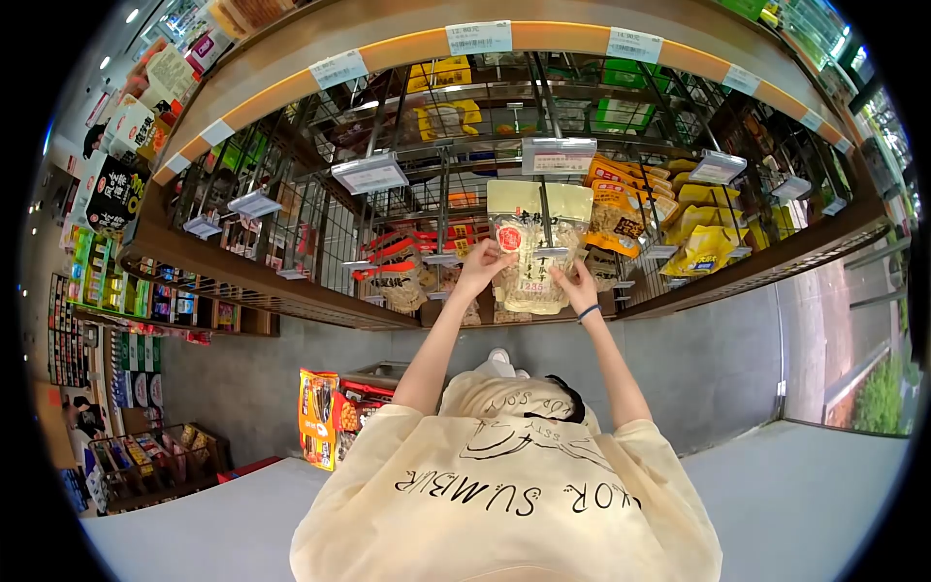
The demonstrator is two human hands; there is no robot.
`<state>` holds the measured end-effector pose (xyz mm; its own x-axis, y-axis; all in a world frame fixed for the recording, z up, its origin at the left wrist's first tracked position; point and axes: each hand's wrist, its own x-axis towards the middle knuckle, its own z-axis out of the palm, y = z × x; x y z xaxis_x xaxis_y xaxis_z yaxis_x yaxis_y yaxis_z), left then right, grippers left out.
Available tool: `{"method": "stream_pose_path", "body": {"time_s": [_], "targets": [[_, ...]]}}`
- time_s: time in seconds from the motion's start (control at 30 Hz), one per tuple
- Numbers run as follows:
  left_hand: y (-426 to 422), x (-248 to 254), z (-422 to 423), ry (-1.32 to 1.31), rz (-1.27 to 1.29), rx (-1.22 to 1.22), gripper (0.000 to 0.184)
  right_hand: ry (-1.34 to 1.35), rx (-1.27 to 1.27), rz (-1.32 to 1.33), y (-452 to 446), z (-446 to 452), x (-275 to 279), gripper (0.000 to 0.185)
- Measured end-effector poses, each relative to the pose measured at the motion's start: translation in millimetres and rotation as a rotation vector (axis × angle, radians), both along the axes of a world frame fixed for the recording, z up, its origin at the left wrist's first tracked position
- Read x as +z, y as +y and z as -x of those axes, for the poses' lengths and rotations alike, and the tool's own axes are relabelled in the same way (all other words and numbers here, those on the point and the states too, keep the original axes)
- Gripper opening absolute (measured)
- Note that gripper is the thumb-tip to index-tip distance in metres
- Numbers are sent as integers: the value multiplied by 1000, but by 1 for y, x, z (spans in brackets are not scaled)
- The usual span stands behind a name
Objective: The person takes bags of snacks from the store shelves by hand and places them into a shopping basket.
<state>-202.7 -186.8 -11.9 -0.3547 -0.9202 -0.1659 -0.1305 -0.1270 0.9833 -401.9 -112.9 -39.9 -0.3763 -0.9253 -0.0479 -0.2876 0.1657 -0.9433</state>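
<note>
My left hand [485,269] pinches the left edge of a beige snack pouch [529,281] with dark lettering and a round red mark. On its right edge, my right hand [579,289] closes its fingers, a dark band round that wrist. The pouch stands upright at the rack, with a metal hook [545,199] running in front of its upper part. Whether the pouch hangs on that hook I cannot tell. Red-topped snack bags [396,272] hang to the left of it. Orange snack bags [616,209] hang to the right.
Yellow bags [700,247] hang further right. An orange shelf edge with price labels [480,37] curves above. Low at my left, a shopping basket [378,371] holds bright packets, including an orange packet [318,417]. Left are other stocked shelves [126,276]; windows [824,320] stand right.
</note>
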Motion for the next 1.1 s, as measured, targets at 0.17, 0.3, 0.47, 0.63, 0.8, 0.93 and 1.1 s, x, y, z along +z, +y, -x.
{"method": "stream_pose_path", "body": {"time_s": [0.17,0.3,0.47,0.63,0.8,0.93,1.1], "targets": [[18,0,-6,33,20,21,30,-181,46,11,20,-8,5,54],[31,8,-10,38,55,72,35,-172,37,-26,32,-14,16,48],[51,33,-5,176,20,157,31,-370,35,90,46,-27,45,36],[64,23,-7,169,-36,187,24,-534,3,120,58,-36,53,33],[81,30,-7,188,-66,187,19,-564,-1,119,73,-38,45,30],[97,42,-9,169,-46,220,23,-544,-3,127,87,-42,48,28],[116,39,-10,199,-89,228,22,-539,-11,114,105,-45,57,28]]}}
